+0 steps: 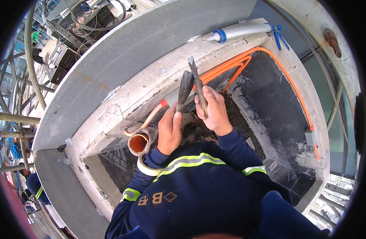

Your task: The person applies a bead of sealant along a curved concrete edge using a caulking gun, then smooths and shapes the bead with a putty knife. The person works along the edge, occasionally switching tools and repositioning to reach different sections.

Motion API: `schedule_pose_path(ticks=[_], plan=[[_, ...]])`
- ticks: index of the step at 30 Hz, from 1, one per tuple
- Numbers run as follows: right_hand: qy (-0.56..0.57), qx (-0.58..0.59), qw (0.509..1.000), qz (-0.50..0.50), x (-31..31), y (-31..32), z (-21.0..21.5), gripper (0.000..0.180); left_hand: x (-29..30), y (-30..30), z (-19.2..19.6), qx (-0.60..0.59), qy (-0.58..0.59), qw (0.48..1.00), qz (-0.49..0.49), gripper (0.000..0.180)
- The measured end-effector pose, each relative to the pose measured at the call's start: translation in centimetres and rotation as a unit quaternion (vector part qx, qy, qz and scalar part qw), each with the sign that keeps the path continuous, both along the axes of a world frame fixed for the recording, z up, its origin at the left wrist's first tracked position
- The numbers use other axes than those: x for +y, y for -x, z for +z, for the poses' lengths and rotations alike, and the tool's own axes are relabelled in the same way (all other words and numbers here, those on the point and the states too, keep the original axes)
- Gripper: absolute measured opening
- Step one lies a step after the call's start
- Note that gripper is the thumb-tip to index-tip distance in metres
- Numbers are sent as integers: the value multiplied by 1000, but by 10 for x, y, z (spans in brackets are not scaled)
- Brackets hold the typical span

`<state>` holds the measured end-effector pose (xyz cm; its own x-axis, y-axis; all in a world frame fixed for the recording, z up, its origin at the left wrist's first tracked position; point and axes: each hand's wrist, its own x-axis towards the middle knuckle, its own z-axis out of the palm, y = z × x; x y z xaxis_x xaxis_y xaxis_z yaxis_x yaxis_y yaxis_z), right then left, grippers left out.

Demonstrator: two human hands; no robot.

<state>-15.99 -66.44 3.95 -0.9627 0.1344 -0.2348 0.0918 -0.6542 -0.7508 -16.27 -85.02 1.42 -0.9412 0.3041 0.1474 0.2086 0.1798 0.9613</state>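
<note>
My left hand is closed round the lower end of a putty knife with a dark, widening blade that points up. Beside it, my right hand grips the wooden handle of a narrow scraper; its worn grey tip also points up. The two tools are close together, blades nearly side by side; I cannot tell if they touch. Round my left forearm hangs a cream ring like a tape roll. Just left of that hand is a round pipe end, orange-brown inside with a rough grey rim.
A silver caulking gun with blue ends lies on the far right ledge. Orange conduit runs along the recess walls. A pale concrete rim and grey slab curve round me. Scaffold poles and another person are at left.
</note>
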Motion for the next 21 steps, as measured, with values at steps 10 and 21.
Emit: schedule_pose_path(ticks=[10, 21], plan=[[-49, 64, 984, 161, 17, -19, 13, 40, -10, 13, 4, 35, 7, 999, 34, 44], [-339, 117, 933, -39, 6, -10, 26, 23, -8, -11, 27, 145, 69, 981, 106, 43]])
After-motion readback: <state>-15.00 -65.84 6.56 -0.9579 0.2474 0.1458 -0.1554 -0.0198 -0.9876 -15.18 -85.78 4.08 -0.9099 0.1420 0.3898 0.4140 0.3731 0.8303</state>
